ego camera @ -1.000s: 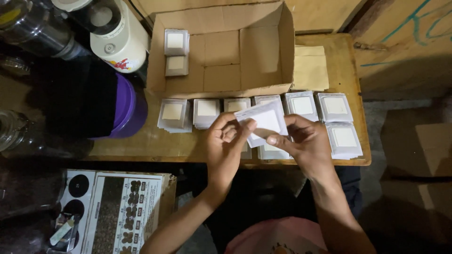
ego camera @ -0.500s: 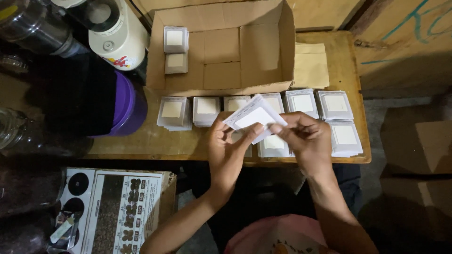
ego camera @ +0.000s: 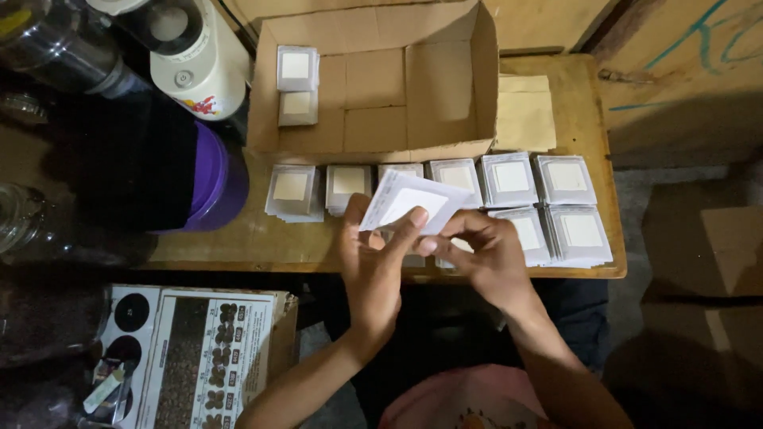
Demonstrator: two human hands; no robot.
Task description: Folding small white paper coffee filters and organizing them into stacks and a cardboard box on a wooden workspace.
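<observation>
Since a moment ago we have swung the white sachet leftward and tilted it, and our right hand has slid down and inward, uncovering the stack it hid. Our left hand now carries the sachet, thumb pressed on its lower edge and fingers closed behind it. Our right hand pinches only at the sachet's lower right corner, fingers curled, so the left hand holds more of it. The sachet sits above and between both hands, its long axis running from lower left to upper right, raised over the wooden table. Beyond it lies the row of sachet stacks, just beside the near wall of the open cardboard box. Two more stacks rest in the box's far left corner, well apart from our hands.
</observation>
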